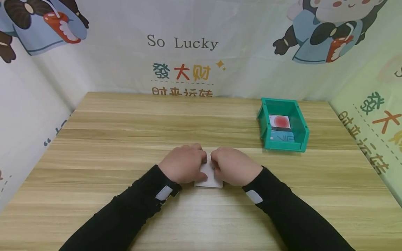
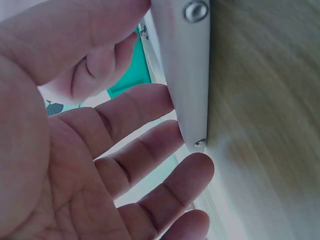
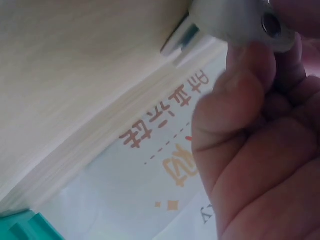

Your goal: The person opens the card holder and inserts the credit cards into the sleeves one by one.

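Snap-button case (image 1: 211,178), white with metal snaps (image 2: 195,11), lies on the wood-grain table (image 1: 201,219) between left hand (image 1: 183,164) and right hand (image 1: 235,165). Right thumb and finger pinch the case beside a snap. Left fingers are apart, not clamped; two fingertips touch the case's edge. Green bin (image 1: 284,146), beyond right hand, contains red-disc card (image 1: 280,122) and blue card (image 1: 282,136).

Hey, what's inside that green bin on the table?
The green bin holds a pale card with a red circle and, nearer its front, a blue card with lettering. Whatever lies beneath them is covered, so I can't tell.
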A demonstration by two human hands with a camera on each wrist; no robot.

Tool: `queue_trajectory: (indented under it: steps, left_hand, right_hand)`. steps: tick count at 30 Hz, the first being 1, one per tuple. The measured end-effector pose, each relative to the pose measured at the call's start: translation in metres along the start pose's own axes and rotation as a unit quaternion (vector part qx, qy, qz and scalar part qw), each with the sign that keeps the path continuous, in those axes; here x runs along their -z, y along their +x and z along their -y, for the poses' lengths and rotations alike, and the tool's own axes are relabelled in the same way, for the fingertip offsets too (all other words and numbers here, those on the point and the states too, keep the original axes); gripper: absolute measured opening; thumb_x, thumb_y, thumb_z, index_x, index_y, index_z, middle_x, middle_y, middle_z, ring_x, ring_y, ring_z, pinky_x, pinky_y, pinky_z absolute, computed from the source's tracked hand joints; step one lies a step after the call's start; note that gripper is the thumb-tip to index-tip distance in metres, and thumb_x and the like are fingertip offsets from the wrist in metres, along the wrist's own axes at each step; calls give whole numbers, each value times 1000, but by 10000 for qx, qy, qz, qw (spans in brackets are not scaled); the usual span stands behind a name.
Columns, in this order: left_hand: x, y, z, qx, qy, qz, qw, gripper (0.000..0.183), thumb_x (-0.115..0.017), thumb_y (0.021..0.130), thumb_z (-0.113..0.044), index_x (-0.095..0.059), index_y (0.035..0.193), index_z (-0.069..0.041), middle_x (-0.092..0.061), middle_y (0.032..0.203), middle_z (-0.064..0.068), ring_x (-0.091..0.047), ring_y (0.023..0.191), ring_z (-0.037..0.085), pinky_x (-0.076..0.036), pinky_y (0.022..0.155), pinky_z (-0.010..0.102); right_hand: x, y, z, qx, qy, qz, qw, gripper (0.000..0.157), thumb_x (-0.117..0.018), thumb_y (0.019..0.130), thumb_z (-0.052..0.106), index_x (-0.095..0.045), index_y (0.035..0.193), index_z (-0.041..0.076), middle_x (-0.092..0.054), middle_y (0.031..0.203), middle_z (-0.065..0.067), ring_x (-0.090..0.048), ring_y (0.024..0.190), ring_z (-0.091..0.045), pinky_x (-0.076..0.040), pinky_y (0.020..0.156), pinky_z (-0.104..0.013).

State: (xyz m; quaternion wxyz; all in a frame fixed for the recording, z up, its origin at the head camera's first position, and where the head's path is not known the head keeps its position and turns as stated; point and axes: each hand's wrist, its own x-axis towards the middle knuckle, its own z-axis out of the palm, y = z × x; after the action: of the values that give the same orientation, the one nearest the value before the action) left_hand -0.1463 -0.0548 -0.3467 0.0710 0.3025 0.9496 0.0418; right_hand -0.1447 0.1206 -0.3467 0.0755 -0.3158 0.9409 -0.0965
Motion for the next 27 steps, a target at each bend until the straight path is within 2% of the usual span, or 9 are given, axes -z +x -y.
queue_trajectory:
  steps: [4,9,16,21,24,27]
  left_hand:
    - [1,0,-1,29,39,32,10000,32,-75,71,-46,-65,87,-20,-48,80,-5,-46,66,15,-41,55,31]
    - [1,0,-2,27,92,80,9999,32,-73,73,-46,-67,91,-20,-48,80,-5,-47,66,15,-41,55,31]
    - [2,0,-4,47,182,149,9997,36,-73,74,-48,-68,95,-19,-49,83,-4,-48,67,16,-42,57,32]
    - [2,0,-5,66,177,52,9998,41,-73,72,-52,-68,96,-18,-51,86,-5,-47,71,16,-43,62,33]
    - [1,0,-7,-113,169,-113,9997,46,-73,70,-55,-68,97,-18,-51,86,-5,-45,75,14,-42,67,33]
    - [0,0,-10,-496,60,-234,9985,52,-75,66,-57,-67,101,-19,-51,88,-5,-43,79,14,-40,72,33]
  right_hand:
    - [7,-5,-6,-207,175,241,9993,7,-59,85,16,-60,78,19,-55,67,5,-48,59,-11,-43,57,-26]
    - [11,-11,-16,-438,286,395,9978,15,-57,86,18,-62,73,22,-54,62,4,-48,57,-12,-42,54,-27]
    - [13,-14,-25,-417,345,416,9977,19,-62,85,20,-63,67,24,-53,57,6,-47,55,-12,-42,52,-26]
    - [12,-15,-27,-426,323,477,9974,15,-65,85,20,-68,70,22,-56,62,7,-49,58,-13,-44,57,-27]
    - [12,-14,-28,-396,293,539,9973,11,-67,84,20,-71,74,22,-58,65,9,-49,61,-12,-46,60,-27]
    - [11,-13,-28,-374,207,570,9975,10,-67,84,19,-72,76,22,-59,68,10,-50,63,-11,-47,63,-26]
